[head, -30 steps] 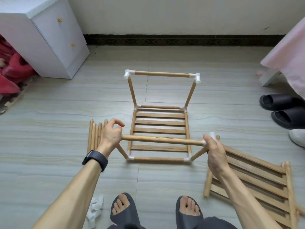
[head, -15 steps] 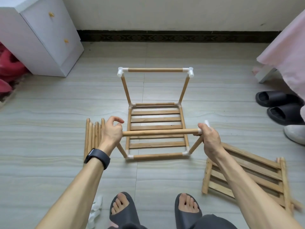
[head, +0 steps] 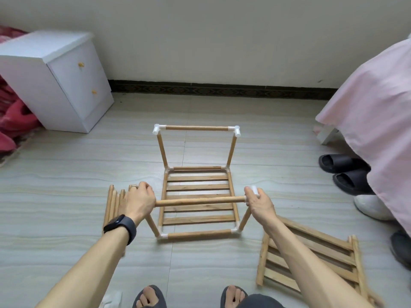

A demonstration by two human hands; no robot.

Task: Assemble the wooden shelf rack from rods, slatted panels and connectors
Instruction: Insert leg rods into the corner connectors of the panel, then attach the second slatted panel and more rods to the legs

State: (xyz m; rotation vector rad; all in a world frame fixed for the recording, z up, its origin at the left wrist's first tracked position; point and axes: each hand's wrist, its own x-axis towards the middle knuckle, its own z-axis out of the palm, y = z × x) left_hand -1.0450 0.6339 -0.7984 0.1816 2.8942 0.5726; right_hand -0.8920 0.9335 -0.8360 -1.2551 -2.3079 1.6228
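Observation:
A partly built wooden rack [head: 198,233] stands on the floor: a slatted panel [head: 198,197] framed by rods and white connectors, two uprights at the back joined by a top rod [head: 196,128]. Above the panel's front, a horizontal rod [head: 200,201] rests on two slanted front uprights. My left hand [head: 140,202] grips its left end. My right hand [head: 259,204] grips its right end around a white connector [head: 254,189]. A spare slatted panel [head: 311,261] lies at the lower right, under my right forearm. Loose rods [head: 113,203] lie left of my left hand.
A white drawer cabinet [head: 60,81] stands at the back left beside red fabric [head: 13,121]. A pink-covered bed [head: 375,107] fills the right side, with black slippers [head: 342,172] and a white shoe [head: 371,206] below it. My feet in slippers [head: 151,296] are at the bottom edge.
The view has tilted up and widened. Both hands have stayed on the ends of the horizontal rod, which now sits a little higher over the panel.

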